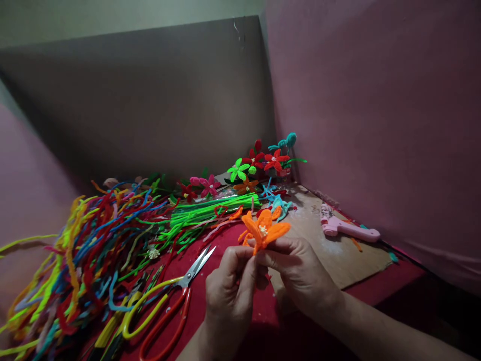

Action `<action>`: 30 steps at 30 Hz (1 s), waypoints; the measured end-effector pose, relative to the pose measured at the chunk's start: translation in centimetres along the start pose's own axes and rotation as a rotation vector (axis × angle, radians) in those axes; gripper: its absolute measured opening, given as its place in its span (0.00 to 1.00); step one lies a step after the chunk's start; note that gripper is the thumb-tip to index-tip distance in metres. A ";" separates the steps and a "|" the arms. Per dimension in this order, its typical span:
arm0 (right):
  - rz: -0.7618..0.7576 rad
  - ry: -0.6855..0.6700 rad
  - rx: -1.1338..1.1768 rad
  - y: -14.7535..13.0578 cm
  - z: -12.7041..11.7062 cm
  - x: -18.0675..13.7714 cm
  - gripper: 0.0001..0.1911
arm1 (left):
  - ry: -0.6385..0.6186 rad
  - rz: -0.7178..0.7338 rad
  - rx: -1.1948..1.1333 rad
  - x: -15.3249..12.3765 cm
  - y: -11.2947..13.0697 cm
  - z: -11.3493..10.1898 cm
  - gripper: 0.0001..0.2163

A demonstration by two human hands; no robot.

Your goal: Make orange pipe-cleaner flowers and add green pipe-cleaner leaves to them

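Note:
An orange pipe-cleaner flower [263, 228] with a pale centre is held up over the red table surface [225, 240]. My left hand [228, 293] pinches its base from below with thumb and fingers. My right hand [296, 268] grips the same base from the right, fingers curled around it. The two hands touch each other under the flower. Its stem is hidden inside my fingers.
Red-and-yellow-handled scissors [169, 306] lie left of my hands. A big pile of mixed pipe cleaners [90, 245] and a green bundle [210, 208] fill the left. Finished flowers [259, 163] stand in the corner. A pink glue gun [347, 228] rests on cardboard [338, 250].

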State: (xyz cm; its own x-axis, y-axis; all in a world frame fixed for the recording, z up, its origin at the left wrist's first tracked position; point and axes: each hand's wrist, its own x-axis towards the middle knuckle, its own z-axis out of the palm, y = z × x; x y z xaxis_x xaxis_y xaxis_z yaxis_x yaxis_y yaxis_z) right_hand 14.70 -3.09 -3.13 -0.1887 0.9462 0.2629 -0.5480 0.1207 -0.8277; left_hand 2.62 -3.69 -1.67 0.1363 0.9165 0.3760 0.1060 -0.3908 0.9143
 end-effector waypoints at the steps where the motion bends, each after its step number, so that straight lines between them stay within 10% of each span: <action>1: -0.010 0.013 -0.014 0.1 0.0 0.1 0.11 | 0.005 0.010 0.012 0.0 -0.1 0.0 0.03; 30: 0.190 -0.137 0.195 -0.1 -0.5 1.3 0.08 | -0.407 -0.413 -0.586 2.1 0.4 -1.1 0.09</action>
State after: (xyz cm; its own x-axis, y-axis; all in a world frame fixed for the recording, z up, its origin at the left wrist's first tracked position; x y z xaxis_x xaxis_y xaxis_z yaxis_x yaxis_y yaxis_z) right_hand 14.89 -1.73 -2.90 -0.4039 0.8954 0.1875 -0.6359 -0.1274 -0.7612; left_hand 1.83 -1.82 -0.35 0.5574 0.8302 0.0111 -0.2901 0.1822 0.9395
